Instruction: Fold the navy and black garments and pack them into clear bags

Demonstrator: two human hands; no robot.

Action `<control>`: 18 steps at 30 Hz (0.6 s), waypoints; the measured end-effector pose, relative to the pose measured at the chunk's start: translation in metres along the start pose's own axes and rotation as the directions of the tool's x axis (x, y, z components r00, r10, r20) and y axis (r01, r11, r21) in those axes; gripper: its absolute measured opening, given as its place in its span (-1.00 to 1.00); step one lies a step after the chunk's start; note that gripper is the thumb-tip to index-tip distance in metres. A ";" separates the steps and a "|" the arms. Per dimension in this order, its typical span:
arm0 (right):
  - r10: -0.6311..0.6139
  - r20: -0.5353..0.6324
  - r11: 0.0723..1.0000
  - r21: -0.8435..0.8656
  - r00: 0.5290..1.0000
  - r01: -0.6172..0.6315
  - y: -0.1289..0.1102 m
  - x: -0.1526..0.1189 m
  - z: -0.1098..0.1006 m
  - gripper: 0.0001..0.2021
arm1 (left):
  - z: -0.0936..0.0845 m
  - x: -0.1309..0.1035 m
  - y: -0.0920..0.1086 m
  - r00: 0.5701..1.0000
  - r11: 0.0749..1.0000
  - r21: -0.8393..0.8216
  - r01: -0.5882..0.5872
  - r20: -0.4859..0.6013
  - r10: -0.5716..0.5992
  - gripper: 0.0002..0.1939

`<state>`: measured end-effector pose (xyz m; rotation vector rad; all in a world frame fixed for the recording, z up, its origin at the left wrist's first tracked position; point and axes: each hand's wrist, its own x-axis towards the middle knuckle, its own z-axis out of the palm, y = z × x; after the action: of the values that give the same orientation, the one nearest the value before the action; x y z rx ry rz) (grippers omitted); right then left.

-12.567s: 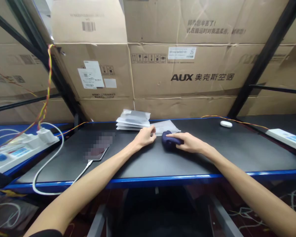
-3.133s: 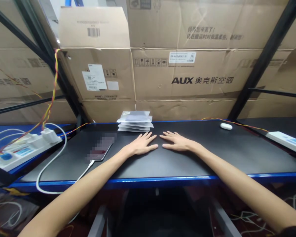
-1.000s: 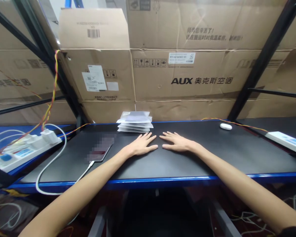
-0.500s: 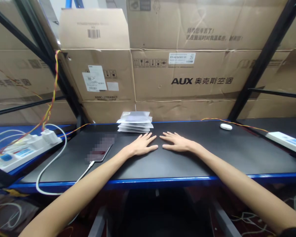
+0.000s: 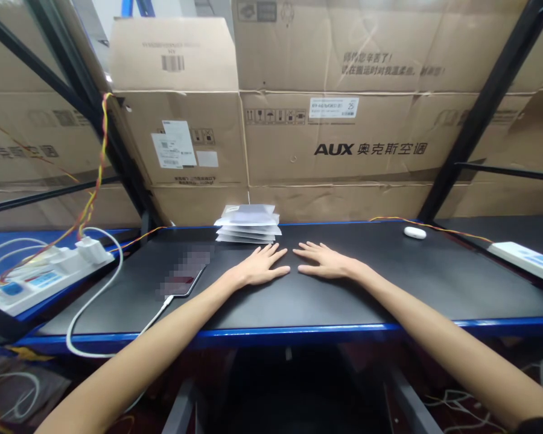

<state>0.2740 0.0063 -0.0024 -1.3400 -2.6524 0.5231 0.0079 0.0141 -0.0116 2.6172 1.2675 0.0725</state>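
Note:
Both hands lie palm down on the black tabletop [image 5: 326, 304], fingers spread and holding nothing. My left hand [image 5: 261, 266] is just in front of a stack of thin white packets [image 5: 248, 224], its fingertips close to the stack's lower edge; whether they touch it I cannot tell. To the right, a small gap apart, rests my right hand [image 5: 324, 261], its thumb pointing at the left thumb. Left of my left forearm lies a phone [image 5: 194, 282], partly blurred out, with a white charging cable [image 5: 156, 322] plugged into its near end.
Power strips lie at the left [image 5: 49, 278] and right [image 5: 527, 259]. A white earbud case [image 5: 415, 232] sits at the back right. Large cardboard sheets [image 5: 380, 172] stand behind the table between black metal posts [image 5: 484, 114]. Twisted yellow-red wire [image 5: 103, 138] hangs at the left.

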 end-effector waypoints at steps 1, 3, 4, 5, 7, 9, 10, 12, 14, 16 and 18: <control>0.001 0.001 1.000 0.001 1.000 -0.001 0.000 0.000 0.000 -0.14 | 0.000 0.000 0.000 1.000 1.000 0.001 -0.002 -0.003 0.002 -0.14; 0.003 0.004 1.000 -0.001 1.000 -0.003 0.000 0.000 0.000 -0.14 | 0.000 0.000 -0.001 1.000 1.000 0.004 -0.009 -0.006 0.009 -0.14; 0.004 0.005 1.000 -0.001 1.000 -0.004 0.000 0.000 0.000 -0.14 | 0.000 0.000 -0.001 1.000 1.000 0.006 -0.010 -0.005 0.010 -0.14; 0.004 0.006 1.000 0.001 1.000 -0.004 0.000 0.000 0.000 -0.14 | 0.000 0.000 -0.001 1.000 1.000 0.007 -0.010 -0.002 0.011 -0.14; 0.004 0.007 1.000 0.006 1.000 -0.004 0.001 0.000 0.000 -0.14 | 0.000 0.000 0.000 1.000 1.000 0.007 -0.007 0.002 0.007 -0.14; 0.006 0.004 1.000 0.010 1.000 -0.006 0.001 0.000 0.001 -0.15 | -0.001 0.000 0.001 1.000 1.000 0.005 0.000 0.003 0.000 -0.14; 0.007 0.002 1.000 0.010 1.000 -0.007 0.002 0.000 0.001 -0.15 | -0.001 0.000 0.001 1.000 1.000 0.003 0.002 0.003 -0.002 -0.15; 0.006 0.000 1.000 0.008 1.000 -0.006 0.002 0.000 0.001 -0.15 | -0.001 0.000 0.001 1.000 1.000 0.000 0.002 0.004 -0.002 -0.16; 0.004 0.003 1.000 0.005 1.000 -0.004 0.001 0.000 0.000 -0.15 | -0.001 -0.001 0.001 1.000 1.000 0.001 0.000 0.003 0.000 -0.16; 0.006 0.005 1.000 0.004 1.000 -0.006 0.000 -0.001 0.000 -0.15 | -0.001 -0.001 0.001 1.000 1.000 0.003 0.000 0.001 0.000 -0.16; 0.009 0.006 1.000 0.005 1.000 -0.009 0.000 -0.001 -0.001 -0.15 | -0.001 -0.001 0.002 1.000 1.000 0.003 0.004 0.003 -0.004 -0.15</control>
<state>0.2746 0.0055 -0.0015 -1.3517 -2.6492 0.5344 0.0088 0.0124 -0.0099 2.6165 1.2722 0.0658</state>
